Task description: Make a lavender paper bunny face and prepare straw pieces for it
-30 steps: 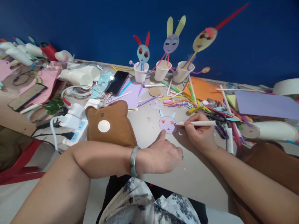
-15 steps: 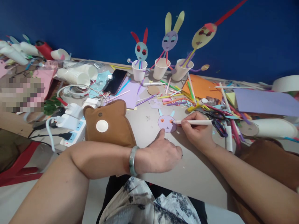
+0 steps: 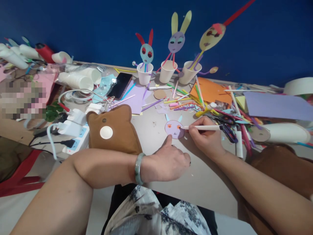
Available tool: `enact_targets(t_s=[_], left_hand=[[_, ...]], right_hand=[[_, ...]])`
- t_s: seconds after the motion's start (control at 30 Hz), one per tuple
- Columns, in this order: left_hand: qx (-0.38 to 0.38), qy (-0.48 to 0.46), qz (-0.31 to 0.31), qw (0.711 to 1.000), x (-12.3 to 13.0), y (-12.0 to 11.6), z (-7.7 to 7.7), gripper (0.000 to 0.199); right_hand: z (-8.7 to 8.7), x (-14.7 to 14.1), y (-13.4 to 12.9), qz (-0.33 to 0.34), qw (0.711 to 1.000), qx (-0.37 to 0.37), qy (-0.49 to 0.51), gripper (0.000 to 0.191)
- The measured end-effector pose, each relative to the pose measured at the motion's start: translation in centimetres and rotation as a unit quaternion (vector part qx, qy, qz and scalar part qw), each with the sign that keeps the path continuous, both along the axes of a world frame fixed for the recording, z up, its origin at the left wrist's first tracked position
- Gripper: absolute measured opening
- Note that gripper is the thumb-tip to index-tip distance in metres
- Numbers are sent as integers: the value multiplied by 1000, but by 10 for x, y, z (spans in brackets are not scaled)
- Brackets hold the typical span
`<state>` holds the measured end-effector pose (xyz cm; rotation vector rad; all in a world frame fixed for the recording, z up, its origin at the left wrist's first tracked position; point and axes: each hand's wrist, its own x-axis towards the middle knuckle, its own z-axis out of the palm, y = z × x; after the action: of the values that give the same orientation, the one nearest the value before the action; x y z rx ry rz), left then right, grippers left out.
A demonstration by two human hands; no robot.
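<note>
A round purple paper face [image 3: 174, 130] with blue ears, orange eyes and a small drawn mouth lies flat on the table. My left hand [image 3: 170, 162] rests below it, one fingertip pressing on its lower edge and the other fingers curled under. In my right hand [image 3: 207, 137] is a white pen [image 3: 204, 127], pinched between thumb and fingers, its tip at the face's right orange eye. Scissors [image 3: 228, 133] with dark handles lie just right of my right hand.
Behind stand three paper cups [image 3: 168, 72] holding paper figures. A brown bear-shaped cushion [image 3: 117, 130] and a power strip [image 3: 79, 140] are at the left. Coloured sticks [image 3: 183, 106], orange paper [image 3: 212, 90], a phone [image 3: 121, 85] and a paper roll [image 3: 288, 133] surround the work spot.
The whole view has shifted very slightly. Both hands keep nearly the same positions, with the pen tip still at the right eye.
</note>
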<state>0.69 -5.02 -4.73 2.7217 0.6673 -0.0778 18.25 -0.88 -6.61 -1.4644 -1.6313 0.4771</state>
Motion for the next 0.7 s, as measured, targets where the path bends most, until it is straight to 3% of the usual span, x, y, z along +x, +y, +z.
enact_targets(t_s=[0.7], left_hand=[[6,2,-3,1000,-1,0,2,27]], right_hand=[[-4,2,0,1,1000,1,11,18]])
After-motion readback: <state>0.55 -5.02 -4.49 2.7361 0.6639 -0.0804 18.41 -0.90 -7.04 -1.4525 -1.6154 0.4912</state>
